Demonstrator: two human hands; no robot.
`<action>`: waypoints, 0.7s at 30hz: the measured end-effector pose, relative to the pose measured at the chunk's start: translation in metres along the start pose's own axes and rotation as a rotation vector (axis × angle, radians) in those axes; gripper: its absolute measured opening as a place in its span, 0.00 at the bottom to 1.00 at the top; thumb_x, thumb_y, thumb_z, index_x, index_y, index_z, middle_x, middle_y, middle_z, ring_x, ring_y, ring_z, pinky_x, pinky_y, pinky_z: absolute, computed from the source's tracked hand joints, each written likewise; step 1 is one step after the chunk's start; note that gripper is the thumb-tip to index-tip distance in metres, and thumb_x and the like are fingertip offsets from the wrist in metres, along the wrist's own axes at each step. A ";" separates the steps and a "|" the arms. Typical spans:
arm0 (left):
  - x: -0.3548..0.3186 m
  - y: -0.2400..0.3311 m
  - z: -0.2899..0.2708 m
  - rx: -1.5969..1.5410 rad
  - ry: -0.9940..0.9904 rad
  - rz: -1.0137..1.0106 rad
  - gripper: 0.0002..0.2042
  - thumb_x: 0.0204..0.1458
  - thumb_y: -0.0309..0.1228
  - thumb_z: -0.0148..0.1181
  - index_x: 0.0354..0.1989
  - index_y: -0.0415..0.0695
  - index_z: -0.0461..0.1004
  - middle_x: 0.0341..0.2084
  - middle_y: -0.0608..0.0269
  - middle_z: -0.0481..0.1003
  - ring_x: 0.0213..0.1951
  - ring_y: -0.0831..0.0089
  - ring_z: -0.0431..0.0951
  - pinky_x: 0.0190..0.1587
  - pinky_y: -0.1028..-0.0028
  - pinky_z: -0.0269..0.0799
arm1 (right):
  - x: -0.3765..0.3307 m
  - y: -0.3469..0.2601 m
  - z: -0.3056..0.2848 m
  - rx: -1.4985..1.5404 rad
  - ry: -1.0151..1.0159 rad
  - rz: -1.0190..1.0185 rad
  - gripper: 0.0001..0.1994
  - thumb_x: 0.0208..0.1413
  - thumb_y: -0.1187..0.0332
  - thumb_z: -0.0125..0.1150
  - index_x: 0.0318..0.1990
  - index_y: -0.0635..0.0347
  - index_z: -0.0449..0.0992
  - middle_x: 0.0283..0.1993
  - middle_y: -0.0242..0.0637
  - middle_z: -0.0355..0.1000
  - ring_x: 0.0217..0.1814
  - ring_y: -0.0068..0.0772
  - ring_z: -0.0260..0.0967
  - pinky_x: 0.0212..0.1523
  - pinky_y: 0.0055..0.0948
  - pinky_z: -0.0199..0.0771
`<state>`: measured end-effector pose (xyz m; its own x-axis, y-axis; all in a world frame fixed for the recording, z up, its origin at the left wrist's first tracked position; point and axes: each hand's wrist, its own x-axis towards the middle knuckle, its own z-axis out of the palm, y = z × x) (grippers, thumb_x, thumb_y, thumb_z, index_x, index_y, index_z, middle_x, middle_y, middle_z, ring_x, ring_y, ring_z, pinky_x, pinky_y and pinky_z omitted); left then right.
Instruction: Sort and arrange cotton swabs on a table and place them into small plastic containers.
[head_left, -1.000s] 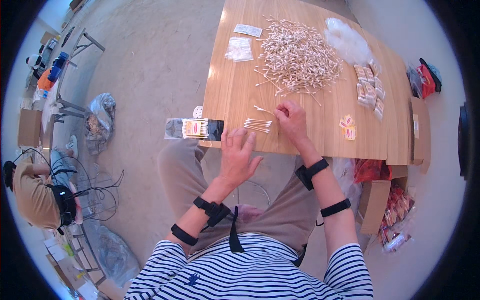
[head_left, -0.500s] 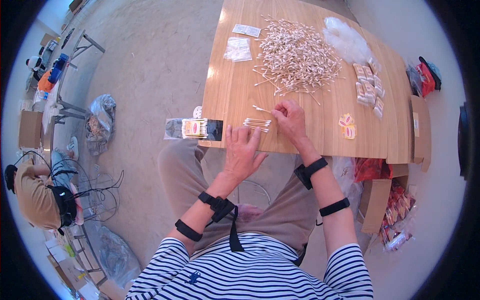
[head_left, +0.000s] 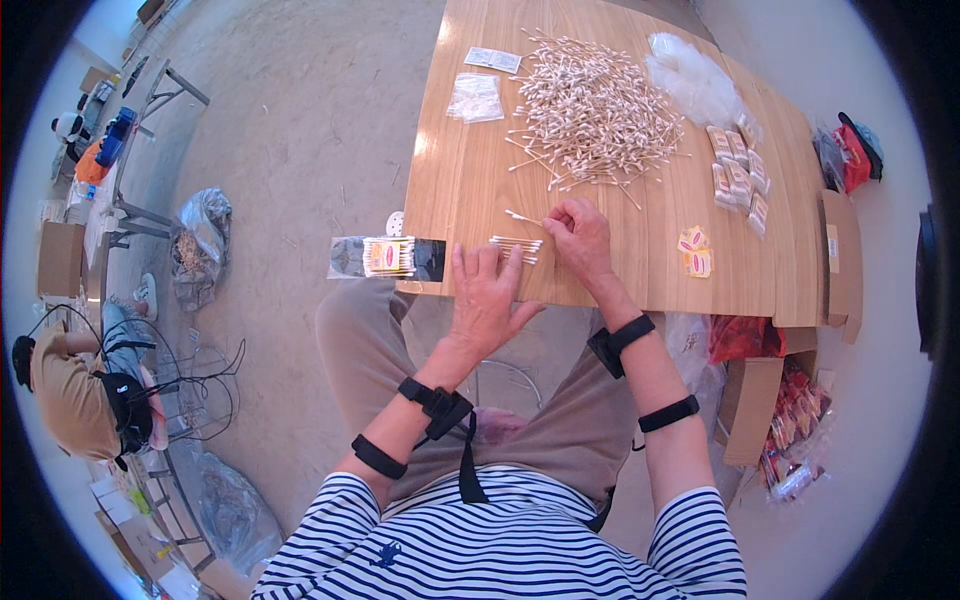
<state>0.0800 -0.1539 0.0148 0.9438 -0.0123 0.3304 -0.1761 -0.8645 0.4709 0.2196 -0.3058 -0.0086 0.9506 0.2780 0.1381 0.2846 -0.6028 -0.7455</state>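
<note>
My right hand (head_left: 584,243) pinches the end of a single cotton swab (head_left: 520,216), which points left just above the table. Below it, a short row of cotton swabs (head_left: 518,240) lies side by side near the table's front edge. My left hand (head_left: 488,298) rests with its fingers stretched out, their tips at the left and lower side of that row. To its left, a clear bag (head_left: 347,257) with a pack of swabs and a yellow card (head_left: 391,257) lies across the table corner, partly overhanging. A large heap of loose swabs (head_left: 600,115) covers the far middle.
Filled swab packs (head_left: 737,182) stand at the right, beyond several yellow cards (head_left: 696,252). Clear plastic bags (head_left: 695,78) lie at the far right, flat bags (head_left: 476,97) at the far left. Under the table's right side is an open carton (head_left: 752,408). Another person (head_left: 78,395) sits at left.
My left hand has shifted up slightly, its fingertips farther along the swab row. My right hand and its swab have hardly moved.
</note>
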 end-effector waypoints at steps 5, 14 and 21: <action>0.005 0.000 0.000 0.035 -0.003 0.002 0.44 0.38 0.57 0.72 0.60 0.37 0.70 0.50 0.49 0.65 0.57 0.49 0.63 0.68 0.40 0.47 | 0.000 0.000 0.000 0.008 -0.002 0.000 0.06 0.48 0.69 0.68 0.30 0.59 0.78 0.31 0.39 0.73 0.34 0.39 0.74 0.37 0.39 0.75; 0.001 -0.008 0.012 0.069 -0.100 -0.005 0.51 0.38 0.62 0.70 0.65 0.35 0.66 0.65 0.45 0.62 0.71 0.48 0.56 0.72 0.38 0.37 | 0.005 -0.001 0.003 -0.085 -0.001 0.007 0.06 0.50 0.67 0.67 0.30 0.57 0.77 0.31 0.39 0.74 0.36 0.42 0.75 0.38 0.43 0.75; 0.001 -0.008 0.013 0.039 -0.113 -0.009 0.52 0.37 0.61 0.71 0.66 0.34 0.64 0.67 0.44 0.61 0.73 0.51 0.56 0.73 0.39 0.35 | 0.009 -0.005 0.010 -0.156 0.074 0.072 0.06 0.51 0.65 0.65 0.31 0.56 0.78 0.32 0.39 0.74 0.37 0.44 0.75 0.38 0.44 0.74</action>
<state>0.0859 -0.1537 0.0010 0.9711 -0.0595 0.2311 -0.1589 -0.8837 0.4403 0.2253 -0.2928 -0.0096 0.9741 0.1777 0.1400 0.2258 -0.7292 -0.6460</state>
